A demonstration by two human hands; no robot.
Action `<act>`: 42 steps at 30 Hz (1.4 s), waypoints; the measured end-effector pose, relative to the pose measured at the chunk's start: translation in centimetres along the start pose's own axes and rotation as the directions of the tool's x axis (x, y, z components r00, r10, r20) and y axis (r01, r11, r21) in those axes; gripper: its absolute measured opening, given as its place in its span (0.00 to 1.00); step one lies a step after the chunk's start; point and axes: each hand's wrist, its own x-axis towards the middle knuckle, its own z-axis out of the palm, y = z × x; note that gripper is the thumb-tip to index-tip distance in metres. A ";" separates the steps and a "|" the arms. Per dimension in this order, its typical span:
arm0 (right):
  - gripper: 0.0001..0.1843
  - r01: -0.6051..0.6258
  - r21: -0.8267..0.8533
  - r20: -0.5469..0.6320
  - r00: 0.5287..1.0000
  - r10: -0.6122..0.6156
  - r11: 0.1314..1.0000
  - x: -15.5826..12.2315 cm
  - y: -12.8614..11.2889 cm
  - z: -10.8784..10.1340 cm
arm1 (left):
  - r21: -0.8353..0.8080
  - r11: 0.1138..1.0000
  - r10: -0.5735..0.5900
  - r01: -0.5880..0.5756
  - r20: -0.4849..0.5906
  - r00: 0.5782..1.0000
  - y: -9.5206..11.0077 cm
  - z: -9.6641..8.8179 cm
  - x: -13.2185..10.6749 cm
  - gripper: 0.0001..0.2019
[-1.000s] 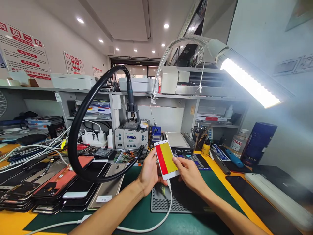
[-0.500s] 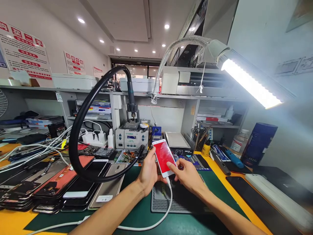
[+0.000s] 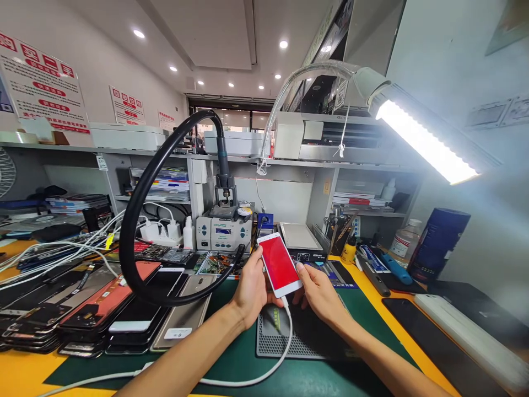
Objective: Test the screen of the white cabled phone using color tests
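Observation:
A white smartphone [image 3: 279,266] with a plain red screen is held tilted above the mat, near the middle of the view. My left hand [image 3: 250,292] is closed around its left side, with the thumb along the edge and fingers reaching underneath. My right hand [image 3: 320,289] grips the lower right edge, thumb at the rim and fingers partly hidden behind. A white cable [image 3: 286,331] is plugged into the phone's bottom end and curves down to the left. Below the phone lies a dark grey perforated pad [image 3: 275,344] on a green mat [image 3: 231,353].
Stacks of phones [image 3: 140,309] and loose white cables [image 3: 70,251] fill the left side. A thick black hose [image 3: 128,220] loops up from the hot air station [image 3: 223,234]. Bottles, tools and a white bar [image 3: 467,336] line the right. A bright lamp [image 3: 425,140] hangs overhead.
My right thumb has moved off the screen to the phone's right edge. The red screen now shows uncovered. My left hand keeps its hold.

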 end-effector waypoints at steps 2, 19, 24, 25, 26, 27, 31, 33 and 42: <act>0.28 -0.023 0.008 0.002 1.000 0.023 1.000 0.0 -0.1 0.0 | 0.000 1.000 0.007 -0.007 -0.005 1.000 0.0 0.1 0.0 0.34; 0.25 0.093 -0.094 -0.041 0.994 -0.097 0.991 -0.2 0.4 0.7 | -0.042 0.998 0.041 -0.041 -0.014 0.999 0.1 0.2 -0.2 0.32; 0.28 0.077 -0.103 -0.086 0.993 -0.086 0.992 0.0 0.6 0.4 | -0.056 0.998 0.031 -0.031 0.000 1.000 0.1 0.2 -0.1 0.32; 0.29 0.061 -0.094 -0.090 0.993 -0.069 0.994 0.0 0.4 0.4 | -0.056 0.998 0.033 -0.032 0.020 0.999 0.1 0.1 -0.1 0.32; 0.28 0.047 -0.085 -0.094 0.994 -0.055 0.995 -0.1 0.2 0.4 | -0.055 0.998 0.036 -0.034 0.044 0.998 0.1 0.1 -0.1 0.32; 0.27 0.037 -0.084 -0.097 0.994 -0.046 0.996 -0.3 0.0 0.4 | -0.053 0.998 0.038 -0.035 0.067 0.997 0.1 0.1 -0.1 0.32; 0.20 0.046 -0.194 -0.073 0.995 -0.061 0.980 -0.9 -0.8 0.8 | -0.043 0.999 0.022 -0.019 0.087 0.996 -0.2 0.1 -0.3 0.30; 0.21 0.035 -0.250 -0.058 0.997 -0.051 0.968 -1.1 -1.1 1.3 | -0.043 0.999 0.014 -0.010 0.075 0.997 -0.3 0.2 -0.3 0.30; 0.19 0.083 -0.169 0.006 0.997 -0.083 0.982 -0.9 -0.5 1.8 | -0.053 0.999 0.004 0.000 0.070 0.998 -0.1 0.2 -0.3 0.31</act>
